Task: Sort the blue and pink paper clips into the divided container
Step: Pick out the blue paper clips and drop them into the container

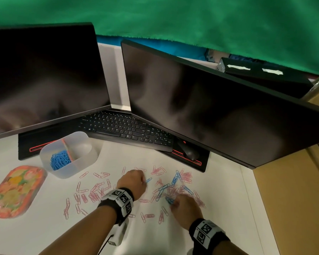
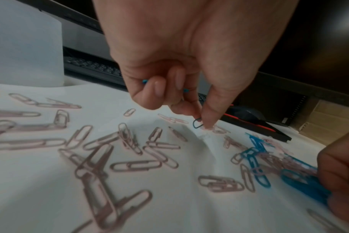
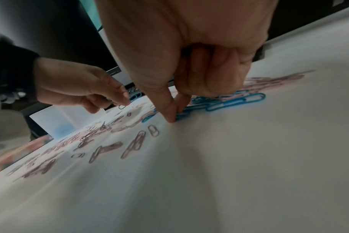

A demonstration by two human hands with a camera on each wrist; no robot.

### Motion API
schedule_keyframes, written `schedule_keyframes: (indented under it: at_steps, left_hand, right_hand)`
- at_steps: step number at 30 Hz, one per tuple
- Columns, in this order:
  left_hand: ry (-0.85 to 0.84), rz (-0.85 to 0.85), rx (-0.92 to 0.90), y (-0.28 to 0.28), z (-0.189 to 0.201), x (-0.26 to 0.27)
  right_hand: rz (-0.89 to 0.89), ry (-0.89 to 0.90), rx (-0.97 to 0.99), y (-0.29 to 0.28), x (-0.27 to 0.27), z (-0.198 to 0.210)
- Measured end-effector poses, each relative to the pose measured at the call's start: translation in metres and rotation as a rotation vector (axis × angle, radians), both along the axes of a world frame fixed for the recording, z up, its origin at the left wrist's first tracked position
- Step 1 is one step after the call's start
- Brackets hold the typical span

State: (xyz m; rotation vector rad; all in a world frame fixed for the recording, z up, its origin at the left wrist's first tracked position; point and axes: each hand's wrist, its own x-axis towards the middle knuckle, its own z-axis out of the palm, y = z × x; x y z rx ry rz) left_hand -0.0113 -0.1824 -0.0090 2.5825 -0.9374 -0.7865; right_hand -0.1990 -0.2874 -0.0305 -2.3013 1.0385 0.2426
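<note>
A translucent divided container (image 1: 75, 168) stands at the left; a heap of blue clips (image 1: 60, 160) fills its left compartment. Pink clips (image 1: 94, 192) lie scattered over the white desk, and a mixed pile with loose blue clips (image 1: 175, 179) lies to the right. My left hand (image 1: 145, 181) pinches a blue clip (image 2: 197, 123) between thumb and forefinger just above the desk, and bits of blue show inside its curled fingers (image 2: 159, 89). My right hand (image 1: 173, 203) is down at the pile's near edge, thumb and forefinger pinching a blue clip (image 3: 181, 115) on the desk.
Two dark monitors (image 1: 210, 107) lean over the back of the desk, with a black keyboard (image 1: 125, 129) and mouse (image 1: 190, 153) under them. A colourful wrapped tray (image 1: 15, 190) lies at the far left. A cardboard box (image 1: 293, 199) borders the desk on the right.
</note>
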Motion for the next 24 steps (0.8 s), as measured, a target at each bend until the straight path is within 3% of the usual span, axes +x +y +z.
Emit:
schedule_keyframes:
  at_steps: [4, 7, 11, 14, 18, 24]
  left_hand:
    - [0.112, 0.129, -0.150, 0.013, 0.010, 0.009]
    - [0.211, 0.295, -0.320, 0.031, 0.020, 0.021]
    - [0.419, 0.559, -0.514, 0.064, 0.038, 0.047]
    - [0.597, 0.794, -0.651, 0.089, 0.052, 0.073]
    - [0.693, 1.031, -0.809, 0.121, 0.067, 0.110]
    - [0.638, 1.101, -0.785, 0.145, 0.074, 0.151]
  right_hand:
    - [-0.015, -0.143, 0.112, -0.004, 0.003, 0.011]
    - [-0.046, -0.217, 0.307, 0.000, 0.021, 0.023]
    - [-0.069, -0.280, 0.604, 0.016, 0.070, 0.048]
    - [0.008, -0.253, 0.713, 0.037, 0.121, 0.068]
    - [0.210, -0.148, 0.656, 0.070, 0.198, 0.079]
    - [0.405, -0.032, 0.484, 0.118, 0.292, 0.101]
